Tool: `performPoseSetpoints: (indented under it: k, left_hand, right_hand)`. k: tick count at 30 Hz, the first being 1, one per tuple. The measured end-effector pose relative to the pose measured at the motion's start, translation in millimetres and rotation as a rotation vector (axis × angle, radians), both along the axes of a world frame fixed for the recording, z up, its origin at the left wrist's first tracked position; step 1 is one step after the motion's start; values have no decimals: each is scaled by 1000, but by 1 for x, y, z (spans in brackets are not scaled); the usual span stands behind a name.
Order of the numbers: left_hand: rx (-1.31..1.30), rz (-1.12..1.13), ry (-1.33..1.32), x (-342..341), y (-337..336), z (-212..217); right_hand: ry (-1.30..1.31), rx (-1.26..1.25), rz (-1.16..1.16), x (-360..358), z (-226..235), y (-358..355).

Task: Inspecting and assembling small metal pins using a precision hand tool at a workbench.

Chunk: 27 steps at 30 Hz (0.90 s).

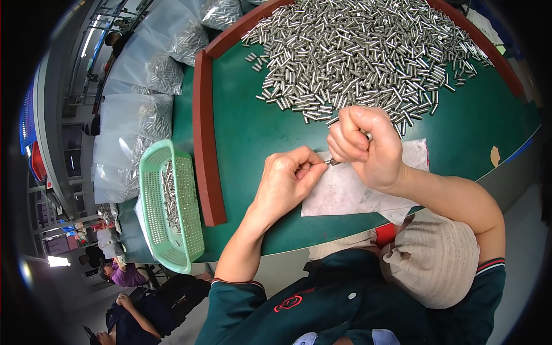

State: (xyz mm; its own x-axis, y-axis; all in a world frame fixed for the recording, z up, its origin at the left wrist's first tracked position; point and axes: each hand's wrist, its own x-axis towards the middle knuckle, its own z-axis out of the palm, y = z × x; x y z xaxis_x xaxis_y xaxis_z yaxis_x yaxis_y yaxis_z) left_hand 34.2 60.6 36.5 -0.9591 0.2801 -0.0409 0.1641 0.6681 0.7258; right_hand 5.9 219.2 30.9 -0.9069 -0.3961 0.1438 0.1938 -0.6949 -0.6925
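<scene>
My left hand is closed, its thumb and forefinger pinching a small shiny metal pin above a white cloth. Close to that pin, my right hand is curled into a fist with the fingers turned inward. A bit of metal shows in the curl of the fist, too small to make out. Beyond both hands spreads a large heap of short metal pins on the green tabletop. The stained cloth lies partly under my right hand and wrist.
A red-brown rail borders the work area on the left. Outside it stand a light green basket with metal pins in it and several clear bags of pins. A beige cloth-covered shape is by my right arm. People sit at lower left.
</scene>
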Motion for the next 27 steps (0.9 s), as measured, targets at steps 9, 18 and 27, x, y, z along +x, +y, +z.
performPoseSetpoints:
  k: [9, 18, 27]
  left_hand:
    - [16, 14, -37, 0, 1, 2]
    - [9, 11, -18, -2, 6, 5]
    - [1051, 89, -587, -12, -18, 6]
  right_hand:
    - [18, 13, -2, 2, 1, -2]
    - [175, 259, -70, 7, 0, -7]
    - [-5, 41, 0, 1, 2, -2]
